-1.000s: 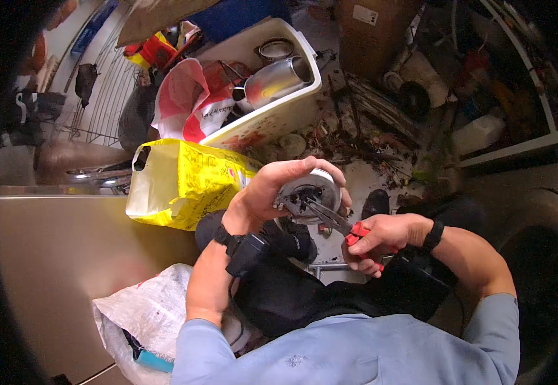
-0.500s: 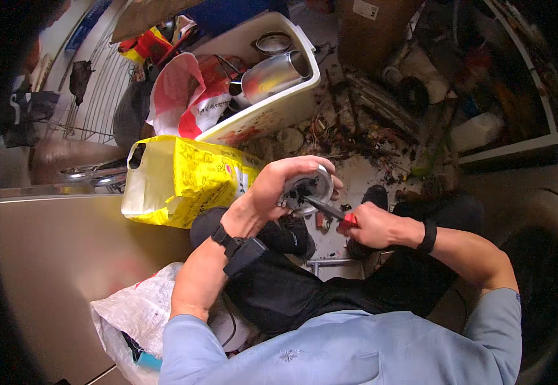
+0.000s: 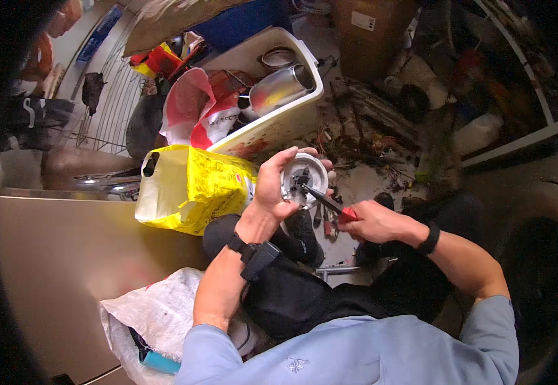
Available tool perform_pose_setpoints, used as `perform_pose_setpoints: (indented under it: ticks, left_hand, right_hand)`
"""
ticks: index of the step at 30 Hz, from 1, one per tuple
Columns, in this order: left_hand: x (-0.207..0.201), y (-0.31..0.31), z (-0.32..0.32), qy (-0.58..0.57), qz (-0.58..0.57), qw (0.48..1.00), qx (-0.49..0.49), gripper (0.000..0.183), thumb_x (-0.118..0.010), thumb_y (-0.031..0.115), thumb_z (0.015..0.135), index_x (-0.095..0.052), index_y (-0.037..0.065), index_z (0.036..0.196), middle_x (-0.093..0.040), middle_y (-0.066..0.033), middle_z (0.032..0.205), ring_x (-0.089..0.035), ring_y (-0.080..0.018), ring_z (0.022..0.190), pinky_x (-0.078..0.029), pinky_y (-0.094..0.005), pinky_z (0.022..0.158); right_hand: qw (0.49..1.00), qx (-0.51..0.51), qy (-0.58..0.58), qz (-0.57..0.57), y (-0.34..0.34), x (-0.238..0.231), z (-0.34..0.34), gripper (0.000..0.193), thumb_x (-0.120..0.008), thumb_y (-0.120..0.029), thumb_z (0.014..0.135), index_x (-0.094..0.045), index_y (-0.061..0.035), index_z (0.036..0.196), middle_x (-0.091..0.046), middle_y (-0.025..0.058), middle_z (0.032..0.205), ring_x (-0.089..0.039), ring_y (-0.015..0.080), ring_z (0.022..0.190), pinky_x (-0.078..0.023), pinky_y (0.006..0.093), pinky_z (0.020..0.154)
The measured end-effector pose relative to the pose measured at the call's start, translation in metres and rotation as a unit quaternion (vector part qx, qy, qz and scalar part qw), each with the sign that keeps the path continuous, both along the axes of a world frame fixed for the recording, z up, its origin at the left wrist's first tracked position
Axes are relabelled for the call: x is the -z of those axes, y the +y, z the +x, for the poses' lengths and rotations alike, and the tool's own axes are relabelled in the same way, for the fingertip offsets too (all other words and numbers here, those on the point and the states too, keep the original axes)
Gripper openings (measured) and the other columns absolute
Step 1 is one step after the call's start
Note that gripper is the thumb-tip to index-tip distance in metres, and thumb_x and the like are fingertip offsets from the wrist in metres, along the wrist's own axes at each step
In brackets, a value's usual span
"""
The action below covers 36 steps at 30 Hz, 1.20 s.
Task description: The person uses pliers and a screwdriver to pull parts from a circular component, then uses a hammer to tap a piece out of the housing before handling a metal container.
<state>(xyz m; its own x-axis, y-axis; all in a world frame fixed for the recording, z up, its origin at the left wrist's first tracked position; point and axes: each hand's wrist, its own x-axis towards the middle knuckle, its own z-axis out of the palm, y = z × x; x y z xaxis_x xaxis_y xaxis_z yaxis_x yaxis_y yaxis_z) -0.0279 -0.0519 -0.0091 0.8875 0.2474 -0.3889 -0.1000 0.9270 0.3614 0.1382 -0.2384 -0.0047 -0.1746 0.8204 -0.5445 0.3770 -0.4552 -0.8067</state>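
Nearest to the camera, a white woven sack [image 3: 154, 314] lies by the left elbow, on the beige flat surface [image 3: 54, 256].

The left hand [image 3: 272, 186] is wrapped around a round white part [image 3: 304, 176] with a dark fitting in its middle, thumb over the near edge and fingers curled behind the far rim. Compared with one second ago, this hand has turned the part and lifted it a little. The open face looks now more toward the camera and toward the right, while before it was more covered by the fingers. I judge this makes the centre easier to reach for the tool.

The right hand [image 3: 372, 224] is closed in a fist around the red handle of a thin tool [image 3: 327, 204] — probably a screwdriver. Its long axis runs from lower right to upper left, and the dark tip points into the middle fitting, where it seems to touch. Half a second ago the shaft lay at nearly the same angle, so the tool itself has hardly shifted — mainly the part was re-presented to it.

Just left of the part stands a yellow bag [image 3: 192, 186]. Further away is a white tub [image 3: 285, 122] with a shiny metal cylinder [image 3: 279, 90] inside, and beyond it dark clutter.
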Motion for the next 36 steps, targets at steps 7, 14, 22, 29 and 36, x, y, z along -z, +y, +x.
perform_pose_setpoints:
  ticks: [7,14,22,29,36]
  left_hand:
    - [-0.005,0.004,0.001,-0.011,-0.028,0.993,-0.112,0.053,-0.043,0.049,0.105,-0.064,0.004,0.124,-0.064,-0.0297,0.129,-0.061,-0.05,0.12,-0.049,-0.0703,0.1]
    - [-0.006,-0.003,0.008,0.023,0.022,0.991,-0.13,0.052,-0.042,0.049,0.106,-0.061,0.005,0.127,-0.064,-0.0279,0.13,-0.063,-0.0463,0.119,-0.051,-0.0679,0.099]
    - [-0.004,-0.009,0.013,0.026,0.078,0.992,-0.099,0.055,-0.04,0.05,0.107,-0.06,0.004,0.13,-0.064,-0.0271,0.13,-0.064,-0.043,0.118,-0.053,-0.0638,0.098]
    - [-0.017,-0.012,0.012,0.003,0.061,0.998,-0.028,0.055,-0.04,0.05,0.107,-0.058,0.005,0.133,-0.059,-0.0284,0.136,-0.06,-0.0437,0.125,-0.053,-0.0648,0.099]
    - [-0.01,-0.016,0.011,0.015,0.041,0.998,-0.042,0.049,-0.042,0.047,0.107,-0.06,0.006,0.128,-0.064,-0.0272,0.129,-0.062,-0.0465,0.121,-0.055,-0.0644,0.095]
  right_hand:
    - [0.997,0.003,0.077,-0.031,0.006,-0.006,-0.002,0.031,-0.062,-0.03,0.1,-0.065,0.0005,0.094,-0.07,0.0115,0.076,-0.067,0.0231,0.074,-0.052,0.0401,0.07]
    - [1.0,0.009,-0.01,0.011,0.013,-0.011,0.002,0.028,-0.06,-0.027,0.096,-0.067,-0.0002,0.099,-0.071,0.0223,0.085,-0.07,0.0407,0.09,-0.052,0.0493,0.081]
    - [0.996,0.004,-0.075,0.051,0.01,-0.01,0.005,0.024,-0.058,-0.021,0.093,-0.066,0.0014,0.098,-0.069,0.0308,0.092,-0.065,0.0495,0.097,-0.05,0.056,0.084]
    - [0.994,-0.005,-0.066,0.092,0.005,0.006,0.007,0.022,-0.062,-0.019,0.096,-0.065,0.0023,0.101,-0.068,0.0279,0.086,-0.067,0.0464,0.087,-0.051,0.0498,0.074]
    - [0.964,0.039,-0.193,0.178,-0.001,0.012,-0.012,0.014,-0.06,-0.011,0.087,-0.056,0.0024,0.092,-0.067,0.0254,0.084,-0.066,0.0482,0.084,-0.052,0.0555,0.074]
